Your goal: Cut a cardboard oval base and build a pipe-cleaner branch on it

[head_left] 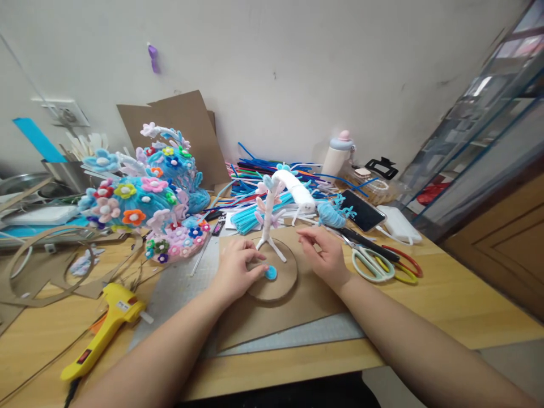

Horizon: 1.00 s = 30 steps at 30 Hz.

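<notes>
My left hand (239,268) rests on a round cardboard disc (276,290), fingers apart, its thumb touching a small bright-blue round piece (270,272). At the right edge of this disc my right hand (323,253) is loosely curled, with nothing visible in it. Between my hands a white fuzzy-wrapped stem (267,218) stands on the disc on splayed feet. Its top bends over to the right into a thick white end (300,192), and small pink and blue fuzzy pieces sit along it. Under the disc lies a larger cardboard sheet (250,326).
To the left are a yellow glue gun (108,326), cardboard rings (17,283) and fuzzy flower models (136,198). Pipe cleaners (255,212) lie behind the stem. Scissors (374,265), a phone (363,209), a blue yarn bundle (331,215) and a bottle (338,156) are at the right.
</notes>
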### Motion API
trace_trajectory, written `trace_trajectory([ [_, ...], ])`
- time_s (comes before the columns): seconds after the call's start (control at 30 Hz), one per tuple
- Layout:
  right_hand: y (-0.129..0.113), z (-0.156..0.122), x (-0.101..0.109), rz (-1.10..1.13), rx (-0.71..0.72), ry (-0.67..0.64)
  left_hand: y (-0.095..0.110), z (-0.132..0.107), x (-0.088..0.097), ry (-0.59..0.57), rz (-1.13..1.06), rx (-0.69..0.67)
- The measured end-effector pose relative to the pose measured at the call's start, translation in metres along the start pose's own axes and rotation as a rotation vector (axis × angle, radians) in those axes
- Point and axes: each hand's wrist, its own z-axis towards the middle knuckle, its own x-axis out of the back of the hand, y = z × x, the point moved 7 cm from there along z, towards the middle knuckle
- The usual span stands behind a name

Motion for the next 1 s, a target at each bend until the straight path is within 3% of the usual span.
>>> trace_trajectory([
  [0.13,0.005,-0.003,-0.010,0.034,-0.053,-0.112,-0.004,-0.001,0.009,0.092,0.006,-0.002],
  [0.3,-0.007,-0.012,-0.039,-0.092,-0.107,-0.492,-0.016,-0.007,0.010,0.102,0.013,0.093],
  [0.37,-0.013,-0.017,-0.047,-0.165,-0.139,-0.570,-0.021,-0.011,0.010,0.102,0.018,0.151],
  [1.0,-0.010,-0.025,-0.071,-0.275,-0.336,-0.547,-0.030,-0.016,0.001,0.030,-0.013,0.288],
])
